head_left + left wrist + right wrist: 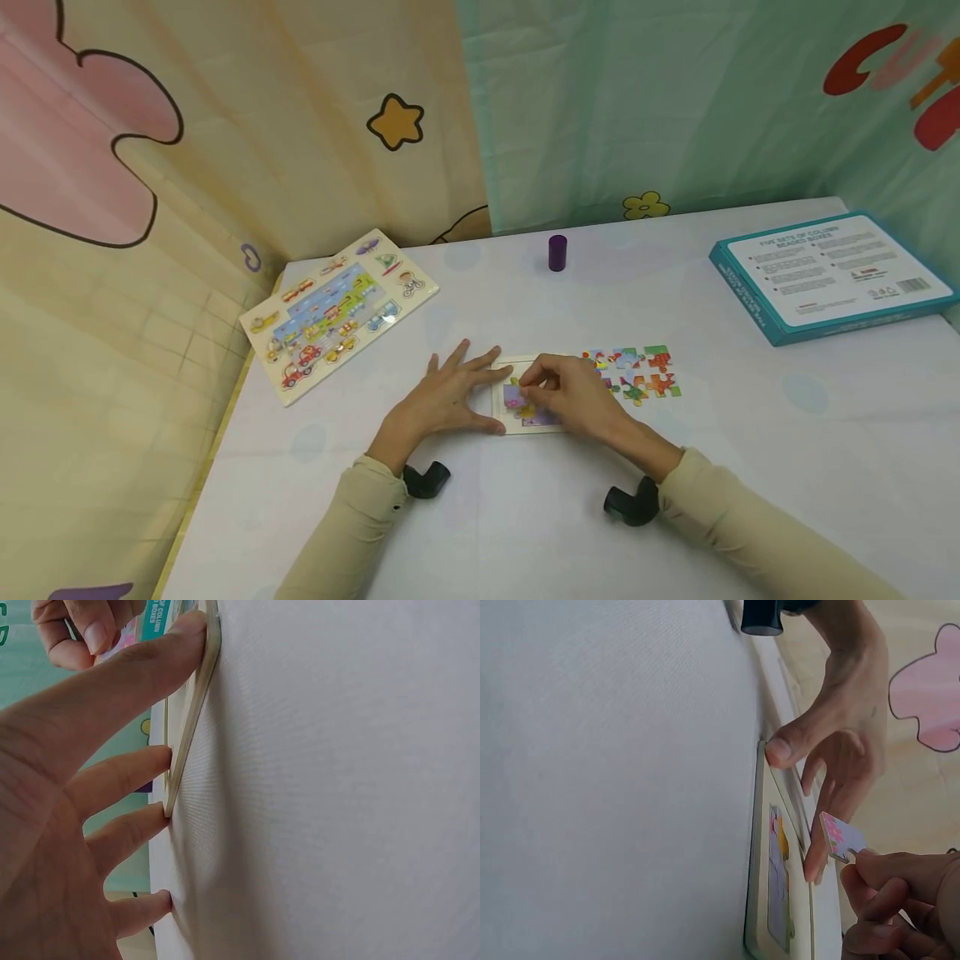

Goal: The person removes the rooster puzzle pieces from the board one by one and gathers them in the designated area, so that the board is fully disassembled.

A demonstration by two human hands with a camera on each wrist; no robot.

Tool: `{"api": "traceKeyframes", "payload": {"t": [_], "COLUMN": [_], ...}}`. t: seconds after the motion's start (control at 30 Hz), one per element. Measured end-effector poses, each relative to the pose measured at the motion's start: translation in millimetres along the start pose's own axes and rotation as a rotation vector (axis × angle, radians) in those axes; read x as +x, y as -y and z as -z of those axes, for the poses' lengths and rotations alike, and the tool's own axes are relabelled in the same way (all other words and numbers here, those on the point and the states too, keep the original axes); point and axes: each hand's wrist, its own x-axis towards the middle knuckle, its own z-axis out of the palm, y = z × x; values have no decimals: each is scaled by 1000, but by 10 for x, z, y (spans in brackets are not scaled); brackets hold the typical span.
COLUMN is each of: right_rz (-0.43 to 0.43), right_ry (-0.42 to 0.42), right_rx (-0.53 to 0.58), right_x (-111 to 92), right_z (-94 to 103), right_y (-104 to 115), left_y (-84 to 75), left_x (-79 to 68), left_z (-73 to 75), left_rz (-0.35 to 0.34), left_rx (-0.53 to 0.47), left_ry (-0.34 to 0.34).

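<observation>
A small wooden puzzle tray (514, 430) lies flat on the white table, with a few joined pieces (778, 885) inside its recess. My left hand (446, 398) spreads its fingers at the tray's left end. Its thumb (169, 656) touches the near edge while other fingertips rest along the left side. Above the recess, my right hand (581, 396) pinches a lilac puzzle piece (838, 834) with a pink flower between thumb and forefinger. The piece is tilted and apart from the tray. Colourful loose pieces (662, 383) lie right of the tray, partly hidden by the right hand.
At the back left lies a larger picture puzzle board (330, 312). A purple cylinder (557, 253) stands near the back edge. A teal and white box (832, 275) lies at the back right. Printed curtains (645, 108) hang behind the table.
</observation>
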Motion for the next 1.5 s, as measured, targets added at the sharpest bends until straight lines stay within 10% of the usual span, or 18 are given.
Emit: {"api": "traceKeyframes", "payload": {"t": [0.63,1.5], "right_rz": [-130,-146], "right_ry": [-144,-83], "right_rx": [-166,-171], "right_x": [-402,-673], "right_z": [745,628], "right_y": [-437,-524], "left_y": [6,-8], "left_x": [5,2], "left_z": [-10,-8], "left_rz": [5,8], "left_rx": [12,2], "left_ry": [6,5]}}
